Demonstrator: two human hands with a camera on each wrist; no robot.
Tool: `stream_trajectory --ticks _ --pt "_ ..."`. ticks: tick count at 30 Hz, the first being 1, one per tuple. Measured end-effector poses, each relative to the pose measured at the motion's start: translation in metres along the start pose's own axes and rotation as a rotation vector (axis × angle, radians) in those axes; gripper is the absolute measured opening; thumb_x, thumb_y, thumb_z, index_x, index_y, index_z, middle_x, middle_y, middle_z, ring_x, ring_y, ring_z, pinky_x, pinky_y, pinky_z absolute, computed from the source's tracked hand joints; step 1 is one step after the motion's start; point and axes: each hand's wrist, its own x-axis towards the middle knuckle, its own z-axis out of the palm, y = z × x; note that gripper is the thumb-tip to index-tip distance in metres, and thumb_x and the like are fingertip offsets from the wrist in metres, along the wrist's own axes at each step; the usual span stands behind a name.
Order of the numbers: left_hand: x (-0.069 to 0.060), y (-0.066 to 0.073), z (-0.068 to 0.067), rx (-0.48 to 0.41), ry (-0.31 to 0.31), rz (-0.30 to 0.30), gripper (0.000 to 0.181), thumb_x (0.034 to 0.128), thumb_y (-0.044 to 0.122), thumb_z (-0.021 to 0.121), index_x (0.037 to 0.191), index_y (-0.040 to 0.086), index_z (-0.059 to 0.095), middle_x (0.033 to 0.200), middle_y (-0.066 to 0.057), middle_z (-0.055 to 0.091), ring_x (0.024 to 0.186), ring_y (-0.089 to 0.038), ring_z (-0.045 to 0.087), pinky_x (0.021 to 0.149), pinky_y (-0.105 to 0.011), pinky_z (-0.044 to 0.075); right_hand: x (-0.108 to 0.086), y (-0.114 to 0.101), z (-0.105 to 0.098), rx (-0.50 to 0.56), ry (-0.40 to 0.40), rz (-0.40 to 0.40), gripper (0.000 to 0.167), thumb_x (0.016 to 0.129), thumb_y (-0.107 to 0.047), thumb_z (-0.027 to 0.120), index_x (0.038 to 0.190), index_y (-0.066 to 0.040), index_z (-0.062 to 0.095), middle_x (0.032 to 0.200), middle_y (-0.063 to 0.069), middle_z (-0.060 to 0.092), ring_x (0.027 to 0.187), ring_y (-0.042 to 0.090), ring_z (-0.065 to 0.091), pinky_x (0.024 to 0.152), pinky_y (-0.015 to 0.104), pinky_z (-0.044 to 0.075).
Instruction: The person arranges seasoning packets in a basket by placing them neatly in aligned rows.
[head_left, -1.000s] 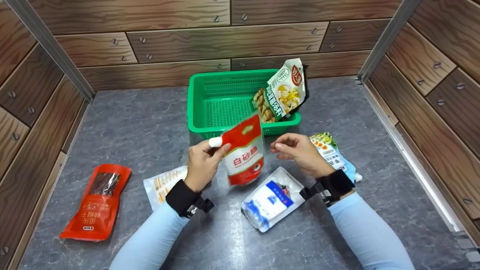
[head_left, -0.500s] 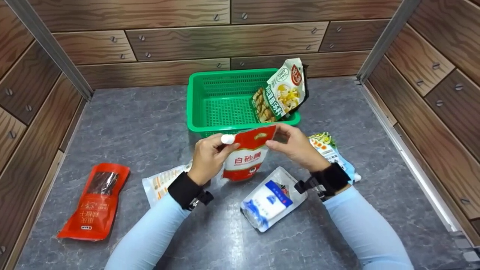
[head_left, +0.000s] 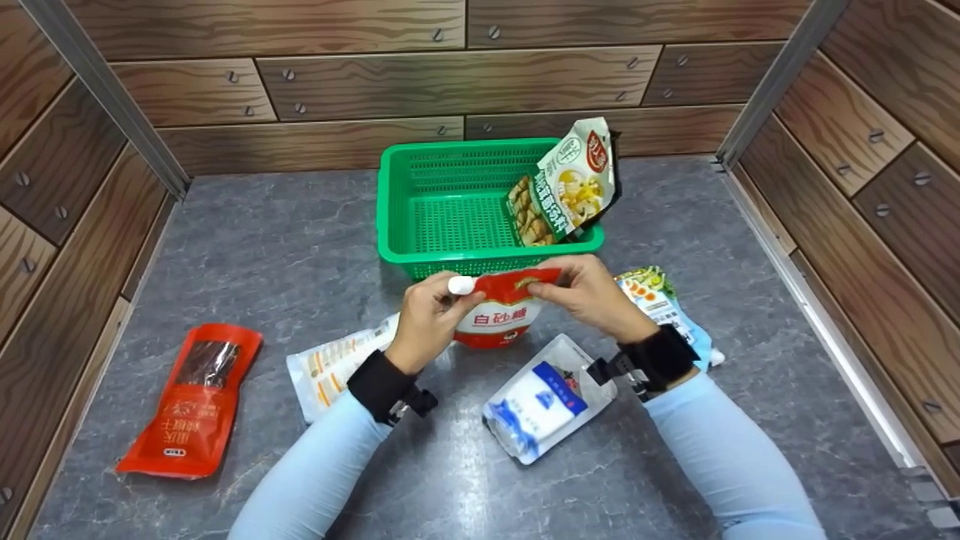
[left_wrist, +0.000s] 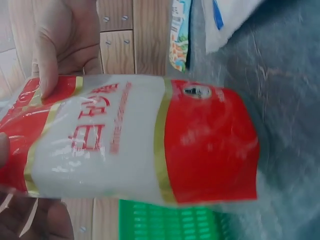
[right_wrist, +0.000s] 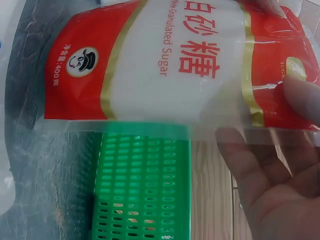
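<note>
Got a red and white sugar bag (head_left: 499,322) gripped in both hands, just on the near side of a green basket (head_left: 386,206); can read "White Granulated Sugar" on it from the right wrist view; pinching one top corner with the left hand (head_left: 429,321), thumb on the printed front, right next to a white cap (head_left: 461,285); pinching the other top corner with the right hand (head_left: 598,298), thumb in front and fingers round the back; closed down to the thickness of the bag on both sides, basically; can't tell whether it's touching the grey table (head_left: 285,255) at the bottom.

Can also spot a mushroom soup pouch (head_left: 576,187) propped up in the basket's right end; then, lying on the table, a blue and white pouch (head_left: 534,412) between the forearms, a pale pouch with orange print (head_left: 337,367) partly behind the left hand, a light blue pouch (head_left: 675,322) partly behind the right, and well off to the left a red pouch (head_left: 191,412) with a see-through window.
</note>
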Motion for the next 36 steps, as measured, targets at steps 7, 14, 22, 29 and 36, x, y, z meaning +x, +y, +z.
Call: stream_trajectory --ticks 7,14,22,29,36 --pt "-0.003 0.006 0.005 -0.088 -0.014 -0.157 0.031 0.0870 0.009 0.071 0.117 0.003 0.065 0.102 -0.011 0.069 0.073 -0.025 0.059 0.064 -0.027 0.045 0.002 -0.004 -0.002 -0.112 0.003 -0.048 0.017 0.088 -0.006 0.069 0.104 -0.002 0.073 0.094 0.011 0.072 0.064 0.024 0.060 0.054 0.021 0.045" --pt "-0.006 0.029 0.004 -0.074 -0.079 -0.286 0.025 0.0881 0.004 0.068 0.112 -0.003 0.065 0.105 -0.016 0.068 0.088 -0.029 0.065 0.071 -0.030 0.051 0.008 -0.008 -0.018 -0.251 -0.099 -0.103 0.017 0.088 -0.015 0.072 0.102 -0.006 0.074 0.080 0.006 0.070 0.053 0.011 0.055 0.048 0.022 0.044" --pt "-0.008 0.027 0.005 -0.087 -0.061 -0.319 0.016 0.0904 0.003 0.065 0.104 -0.006 0.063 0.102 -0.019 0.068 0.090 -0.030 0.066 0.071 -0.030 0.052 0.023 -0.037 -0.035 -0.571 -0.313 -0.085 0.017 0.088 -0.037 0.070 0.095 -0.022 0.073 0.069 -0.008 0.064 0.050 0.009 0.053 0.048 0.027 0.045" --pt "-0.012 -0.009 0.013 -0.055 -0.061 -0.309 0.019 0.0901 0.009 0.068 0.103 -0.004 0.064 0.101 -0.017 0.069 0.084 -0.029 0.066 0.066 -0.027 0.049 0.032 -0.051 -0.028 -0.774 -0.454 -0.125 0.020 0.087 -0.028 0.073 0.073 -0.019 0.062 0.058 -0.007 0.045 0.049 0.007 0.039 0.048 0.025 0.035" --pt "-0.011 -0.010 0.004 -0.027 -0.138 -0.308 0.018 0.0901 0.008 0.066 0.106 0.002 0.065 0.102 -0.012 0.068 0.082 -0.021 0.066 0.073 -0.033 0.053 0.032 -0.058 -0.020 -0.893 -0.495 -0.169 0.015 0.087 -0.022 0.072 0.075 -0.017 0.065 0.056 -0.007 0.047 0.048 0.007 0.038 0.048 0.026 0.036"
